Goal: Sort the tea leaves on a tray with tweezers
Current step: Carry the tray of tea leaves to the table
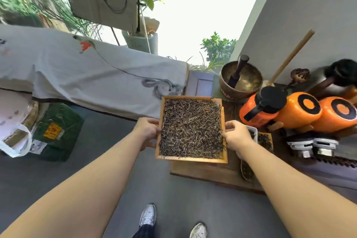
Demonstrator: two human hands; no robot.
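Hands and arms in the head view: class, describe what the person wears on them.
Nothing is worn: the left hand and right hand are bare, with no gloves, rings, watch or bracelets visible. Both forearms are uncovered, no sleeves in view.

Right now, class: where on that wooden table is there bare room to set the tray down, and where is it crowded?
Bare wood shows at the table's near edge, below the tray. The right side is crowded: orange bottles, brass bowl.

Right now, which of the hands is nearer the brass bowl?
Right. The right hand grips the tray's right edge, below the brass bowl; the left hand grips the opposite edge.
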